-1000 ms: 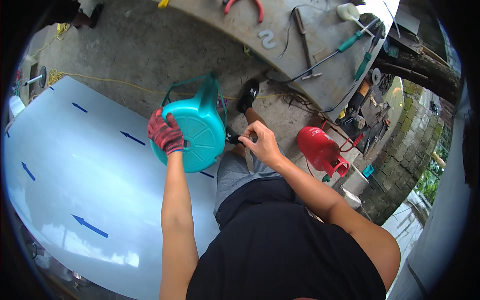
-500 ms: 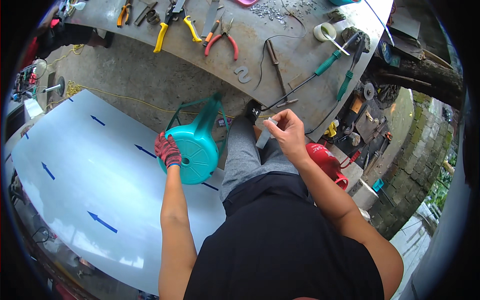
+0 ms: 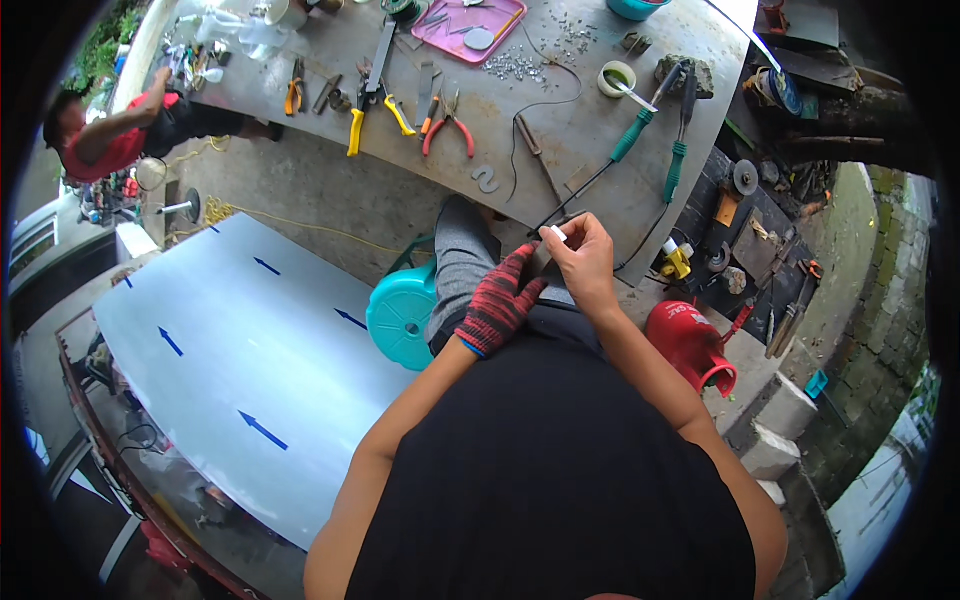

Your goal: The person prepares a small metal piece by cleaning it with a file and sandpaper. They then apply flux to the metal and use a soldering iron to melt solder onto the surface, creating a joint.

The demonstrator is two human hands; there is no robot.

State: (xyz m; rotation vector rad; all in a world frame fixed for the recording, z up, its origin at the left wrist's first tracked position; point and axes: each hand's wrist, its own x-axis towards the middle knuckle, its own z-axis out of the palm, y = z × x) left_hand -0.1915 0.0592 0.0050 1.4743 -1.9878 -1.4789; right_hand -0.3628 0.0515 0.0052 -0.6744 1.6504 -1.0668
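My left hand (image 3: pixel 500 303), in a red-and-black knit glove, is in front of my waist, thumb and fingers closed around the lower part of a small flat grey strip (image 3: pixel 543 264). My bare right hand (image 3: pixel 586 264) pinches the strip's upper end, where a pale tip shows between thumb and forefinger. The glove hides much of the strip. A teal plastic stool (image 3: pixel 398 325) is under my left thigh, its round seat partly covered by my leg. In front of me on the metal table (image 3: pixel 400 180) lies an S-shaped metal piece (image 3: pixel 485 180).
Red-handled pliers (image 3: pixel 450 135), yellow-handled snips (image 3: pixel 357 130), a hammer (image 3: pixel 530 138) and two green-handled soldering irons (image 3: pixel 632 137) lie on the table. A pink tray (image 3: pixel 465 55) stands farther back. A large pale panel (image 3: pixel 240 350) is at left, a red gas cylinder (image 3: pixel 688 340) at right. Another person (image 3: pixel 110 140) is far left.
My left hand has let go of the stool seat and come right to the strip beside my right hand. My body has lowered over the stool. The view has shifted, showing more of the table.
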